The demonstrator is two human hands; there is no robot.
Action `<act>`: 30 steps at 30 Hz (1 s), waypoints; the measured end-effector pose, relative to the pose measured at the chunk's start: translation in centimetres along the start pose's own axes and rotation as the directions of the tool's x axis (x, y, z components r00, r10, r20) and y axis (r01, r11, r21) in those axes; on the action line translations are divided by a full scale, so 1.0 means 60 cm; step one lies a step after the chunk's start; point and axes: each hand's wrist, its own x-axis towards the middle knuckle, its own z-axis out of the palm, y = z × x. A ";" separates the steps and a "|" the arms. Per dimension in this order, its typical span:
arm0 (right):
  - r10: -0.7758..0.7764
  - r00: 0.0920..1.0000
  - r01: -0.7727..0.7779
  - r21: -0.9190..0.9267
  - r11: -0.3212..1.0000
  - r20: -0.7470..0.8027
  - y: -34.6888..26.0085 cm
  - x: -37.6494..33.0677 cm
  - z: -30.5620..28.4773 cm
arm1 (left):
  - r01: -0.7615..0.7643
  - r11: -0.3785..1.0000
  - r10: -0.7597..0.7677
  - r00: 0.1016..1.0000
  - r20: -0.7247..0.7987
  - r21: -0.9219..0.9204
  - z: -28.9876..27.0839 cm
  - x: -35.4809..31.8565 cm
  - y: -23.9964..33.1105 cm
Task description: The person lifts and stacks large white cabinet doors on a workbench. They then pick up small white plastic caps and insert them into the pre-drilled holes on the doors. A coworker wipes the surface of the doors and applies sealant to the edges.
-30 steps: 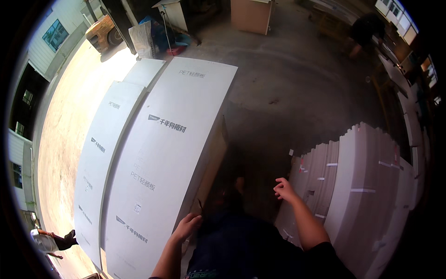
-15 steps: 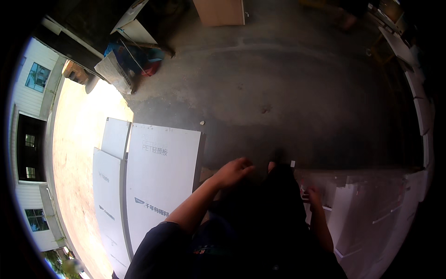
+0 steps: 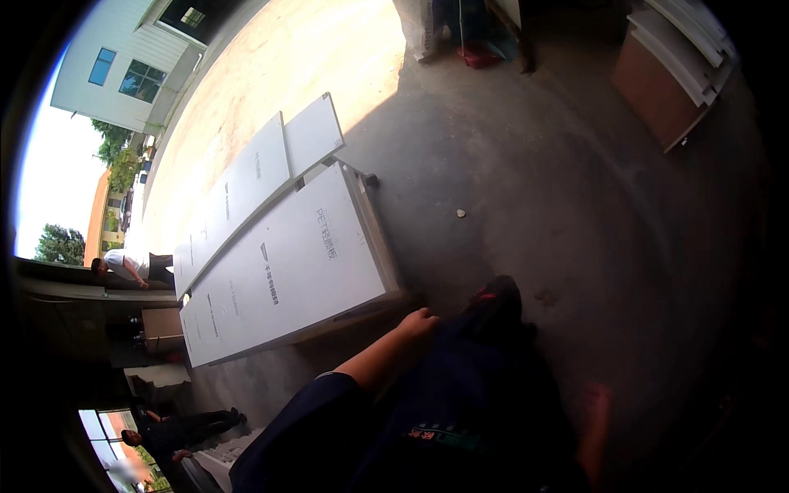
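Observation:
My left hand hangs in front of my body with its fingers curled in, and no held object shows. It is nearest to the near corner of a stack of large white boards, apart from it. On my other side, my right hand is dim and smeared by motion, so its fingers cannot be made out. Beyond the near stack lies a second stretch of white boards, with another board at its far end. My dark shoe is on the concrete floor.
Brown and white panels are stacked at the far right. A red object lies by the sunlit opening. A small pale scrap is on the floor. One person bends near the boards' far end; another person is at lower left.
My view has swung left, bringing the boards' full length and two people into sight. The white cabinets at right have gone from view. My left hand's fingers are more curled.

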 end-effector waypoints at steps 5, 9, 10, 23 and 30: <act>-0.006 0.990 -0.003 -0.067 0.998 -0.141 -0.210 0.059 -0.009 | 0.106 0.988 -0.108 0.994 0.017 0.115 0.080 0.070 -0.191; -0.137 0.980 0.127 -0.079 0.989 -0.147 -0.237 0.004 0.099 | 0.119 0.969 -0.149 0.981 0.125 0.217 0.090 0.173 -0.192; -0.196 0.979 0.195 -0.023 0.980 -0.048 -0.233 -0.005 0.123 | 0.104 0.978 -0.132 0.979 0.155 0.179 0.079 0.191 -0.143; 0.074 0.994 -0.087 -0.174 0.981 -0.084 -0.274 0.052 0.324 | -0.505 0.759 0.468 0.862 -0.195 -0.411 -0.185 0.371 0.551; -0.043 0.998 0.027 -0.279 0.960 -0.052 -0.497 0.254 0.307 | -0.101 0.971 0.109 0.994 0.027 -0.217 -0.057 0.468 0.477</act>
